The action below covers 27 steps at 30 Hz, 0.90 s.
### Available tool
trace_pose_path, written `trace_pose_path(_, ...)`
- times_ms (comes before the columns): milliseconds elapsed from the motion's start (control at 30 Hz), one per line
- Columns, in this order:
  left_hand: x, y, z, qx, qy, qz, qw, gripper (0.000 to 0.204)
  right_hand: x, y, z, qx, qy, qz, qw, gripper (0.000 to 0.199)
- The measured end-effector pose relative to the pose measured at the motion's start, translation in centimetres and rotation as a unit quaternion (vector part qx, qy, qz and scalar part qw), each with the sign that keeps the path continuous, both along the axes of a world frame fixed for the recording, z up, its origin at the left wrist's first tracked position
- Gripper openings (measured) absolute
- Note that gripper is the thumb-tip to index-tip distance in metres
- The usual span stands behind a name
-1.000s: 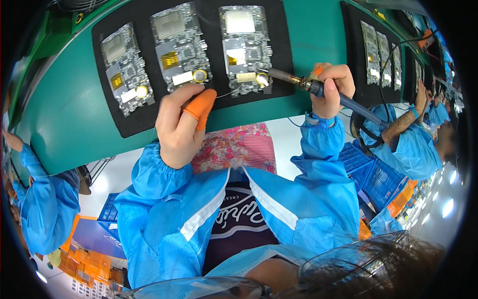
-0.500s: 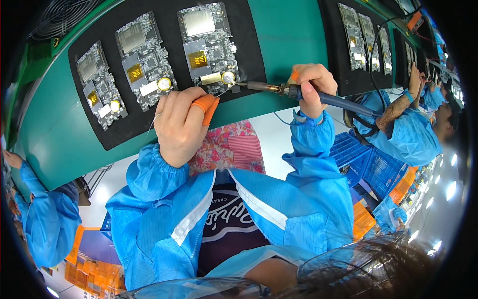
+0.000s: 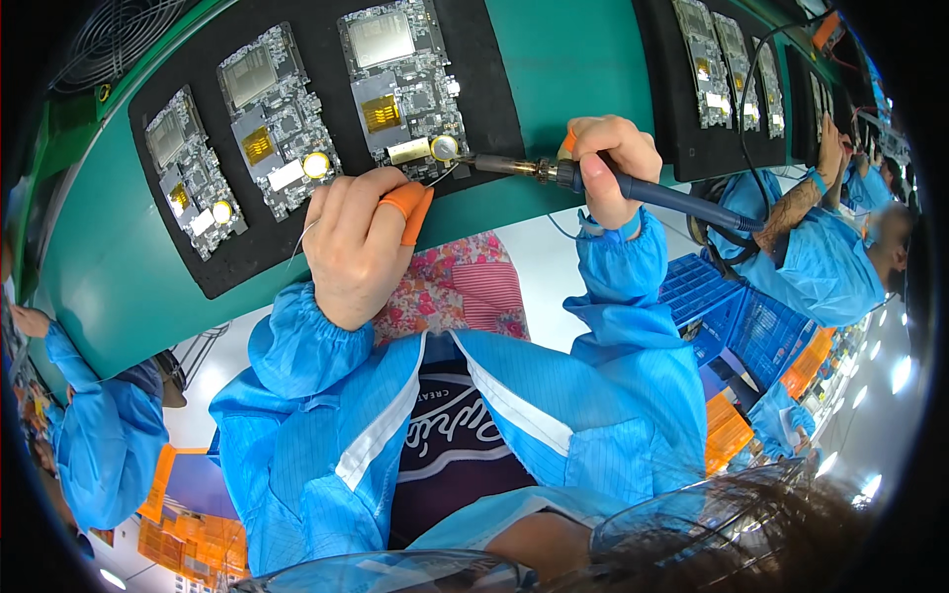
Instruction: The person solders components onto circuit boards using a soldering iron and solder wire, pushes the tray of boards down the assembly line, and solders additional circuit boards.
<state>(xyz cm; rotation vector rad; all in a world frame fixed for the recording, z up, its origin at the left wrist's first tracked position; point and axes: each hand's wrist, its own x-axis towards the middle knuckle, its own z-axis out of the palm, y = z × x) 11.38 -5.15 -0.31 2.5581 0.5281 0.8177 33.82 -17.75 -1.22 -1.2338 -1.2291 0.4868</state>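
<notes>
In my right hand [image 3: 615, 168] is a soldering iron [image 3: 682, 203], gripped by its dark blue handle. Its tip meets the edge of a coin cell [image 3: 444, 147] at the lower right corner of a circuit board [image 3: 395, 79]; exact contact is too small to tell. My left hand [image 3: 361, 237], with an orange finger cot on a finger, pinches a thin solder wire [image 3: 442, 175]. The wire's end reaches toward the iron's tip, and its tail hangs at the left of the hand. A second circuit board [image 3: 277, 119] and a third circuit board [image 3: 193, 168] lie to the left.
A black mat [image 3: 484, 59] under the boards rests on a green table [image 3: 563, 69]. Another black mat [image 3: 662, 109] with several boards lies right. The iron's black cable [image 3: 756, 109] loops there. Co-workers in blue coats sit at both sides. Blue crates [image 3: 761, 331] stand at lower right.
The boards appear slightly further left in the picture. The iron's tip has shifted a little left, staying by the coin cell. Both hands keep their grips.
</notes>
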Motion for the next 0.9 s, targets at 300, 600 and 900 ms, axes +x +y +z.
trace_pose_path(300, 1.0, -0.2, 0.0, 0.015, 0.019, -0.010, 1.000, 0.022, 0.2, 0.2, -0.1, 0.002, -0.015, 0.006, 1.000, 0.011)
trace_pose_path(600, 0.0, -0.2, 1.2, -0.132, -0.007, 0.022, 0.991, 0.022, 0.0, 0.2, 0.0, 0.015, -0.003, -0.016, 1.000, 0.015)
trace_pose_path(900, -1.2, 0.3, 1.3, -0.046, 0.026, 0.021, 0.998, 0.022, -0.4, 0.2, -0.1, 0.026, 0.018, -0.043, 0.999, 0.017)
